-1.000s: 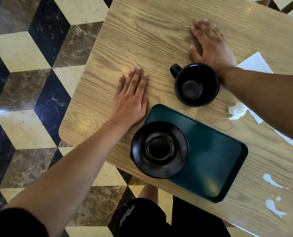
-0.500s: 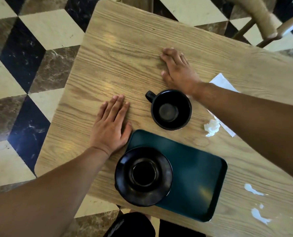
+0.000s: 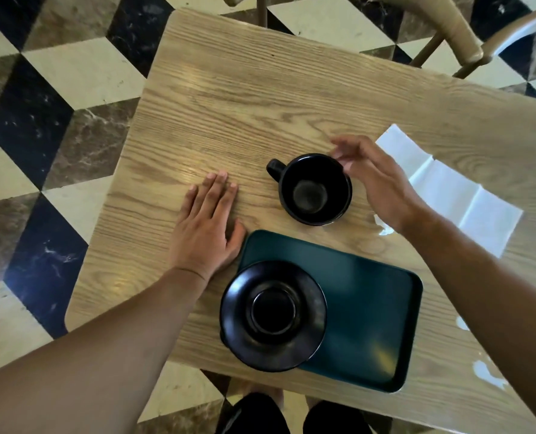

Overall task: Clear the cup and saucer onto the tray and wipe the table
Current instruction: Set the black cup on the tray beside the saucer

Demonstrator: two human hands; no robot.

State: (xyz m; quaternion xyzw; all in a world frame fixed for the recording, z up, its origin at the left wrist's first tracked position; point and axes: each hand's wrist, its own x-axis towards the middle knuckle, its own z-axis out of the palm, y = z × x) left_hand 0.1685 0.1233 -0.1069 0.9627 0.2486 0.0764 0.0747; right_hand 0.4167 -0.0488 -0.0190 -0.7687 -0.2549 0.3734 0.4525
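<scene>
A black cup (image 3: 312, 189) stands empty and upright on the wooden table (image 3: 229, 120), its handle pointing left. My right hand (image 3: 374, 180) hovers at the cup's right rim with fingers spread, fingertips near the rim; I cannot tell whether they touch it. A black saucer (image 3: 273, 314) sits on the left end of a dark green tray (image 3: 370, 302), overhanging the tray's edge. Flat on the table, my left hand (image 3: 208, 227) lies palm down just left of the tray's corner, holding nothing.
A white unfolded napkin (image 3: 448, 189) lies right of the cup. White spill patches (image 3: 485, 374) mark the table at the right, with another small one (image 3: 384, 227) under my right wrist. A wooden chair (image 3: 460, 36) stands beyond the far edge. Patterned tile floor lies to the left.
My right hand lifted off the table behind the cup and came toward me to the cup's right rim. The left hand stayed flat. The view shifted as my head moved.
</scene>
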